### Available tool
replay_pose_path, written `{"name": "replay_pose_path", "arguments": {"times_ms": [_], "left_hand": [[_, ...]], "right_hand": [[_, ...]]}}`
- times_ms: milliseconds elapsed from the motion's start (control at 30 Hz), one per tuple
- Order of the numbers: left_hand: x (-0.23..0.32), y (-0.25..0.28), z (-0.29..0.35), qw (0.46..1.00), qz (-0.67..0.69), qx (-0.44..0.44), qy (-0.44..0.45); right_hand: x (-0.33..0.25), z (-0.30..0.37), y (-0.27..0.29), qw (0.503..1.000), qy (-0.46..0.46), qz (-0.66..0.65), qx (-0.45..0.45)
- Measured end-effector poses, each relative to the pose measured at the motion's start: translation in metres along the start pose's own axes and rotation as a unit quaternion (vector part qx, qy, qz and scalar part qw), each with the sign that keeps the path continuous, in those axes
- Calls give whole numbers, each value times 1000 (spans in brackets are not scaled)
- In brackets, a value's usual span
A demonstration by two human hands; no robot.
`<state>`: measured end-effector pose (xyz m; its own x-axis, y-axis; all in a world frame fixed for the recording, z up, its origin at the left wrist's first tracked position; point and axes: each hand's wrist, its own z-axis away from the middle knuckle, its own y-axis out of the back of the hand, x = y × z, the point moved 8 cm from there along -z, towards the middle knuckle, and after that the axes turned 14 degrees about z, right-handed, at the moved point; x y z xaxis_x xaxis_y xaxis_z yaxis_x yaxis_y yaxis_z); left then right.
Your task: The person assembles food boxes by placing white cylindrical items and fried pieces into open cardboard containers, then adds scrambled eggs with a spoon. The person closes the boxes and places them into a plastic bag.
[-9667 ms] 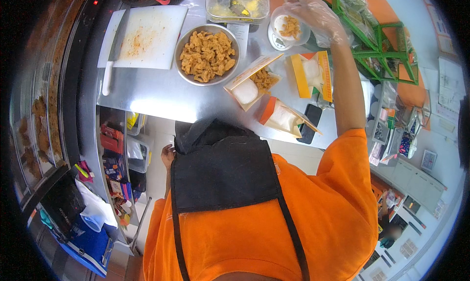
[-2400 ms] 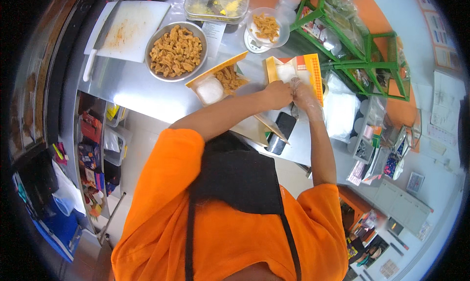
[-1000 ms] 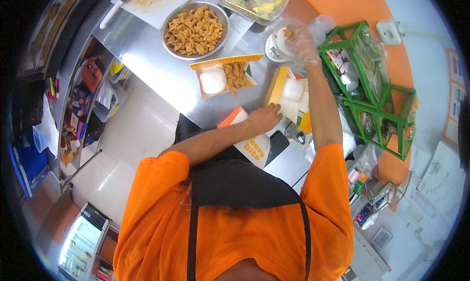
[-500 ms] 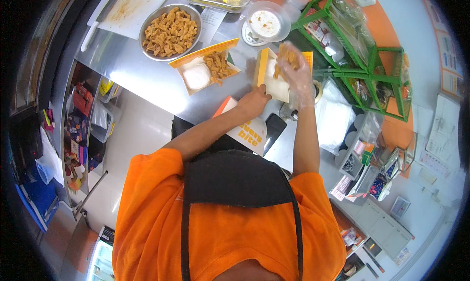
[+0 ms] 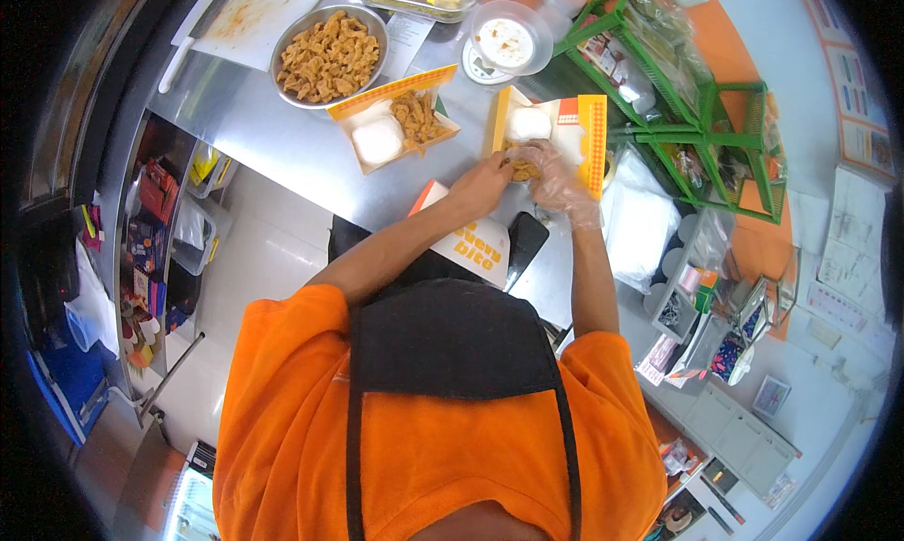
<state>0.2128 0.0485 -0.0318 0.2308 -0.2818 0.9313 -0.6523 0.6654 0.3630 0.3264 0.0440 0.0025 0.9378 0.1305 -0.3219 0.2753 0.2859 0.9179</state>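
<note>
My left hand (image 5: 480, 187) is closed at the near left edge of an open yellow and white takeaway box (image 5: 496, 119). My right hand (image 5: 557, 181), in a clear plastic glove, reaches into the box's near part. Its fingers bend over brown fried pieces (image 5: 524, 170), partly hidden between both hands. A white mound, probably rice (image 5: 529, 124), sits in the far part of this box. To the left, a second open takeaway box (image 5: 394, 89) holds another white mound (image 5: 378, 141) and fried pieces (image 5: 417, 117).
A steel bowl (image 5: 276, 68) of fried pieces stands at the back left, beside a cutting board (image 5: 247, 28) and a knife (image 5: 176, 65). A clear tub (image 5: 542, 48) rests on a scale. Green baskets (image 5: 650, 136) stand right; a phone (image 5: 527, 238) and printed carton (image 5: 478, 249) lie nearer me.
My right hand has come down and nearer me, from above the box with fried pieces to inside its near part. My left hand has shifted slightly along the box edge.
</note>
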Motion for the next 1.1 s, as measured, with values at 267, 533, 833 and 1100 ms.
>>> {"name": "replay_pose_path", "arguments": {"times_ms": [267, 533, 833, 1100], "left_hand": [[-4, 1, -2, 999, -39, -4, -1], [41, 50, 37, 975, -13, -212, 64], [-17, 107, 125, 991, 74, -28, 103], [-34, 100, 125, 997, 11, 10, 71]], "right_hand": [[18, -1, 2, 993, -73, 95, 19], [12, 10, 8, 975, -163, 132, 69], [-26, 16, 59, 965, -174, 60, 187], [-119, -97, 136, 978, 16, -57, 199]]}}
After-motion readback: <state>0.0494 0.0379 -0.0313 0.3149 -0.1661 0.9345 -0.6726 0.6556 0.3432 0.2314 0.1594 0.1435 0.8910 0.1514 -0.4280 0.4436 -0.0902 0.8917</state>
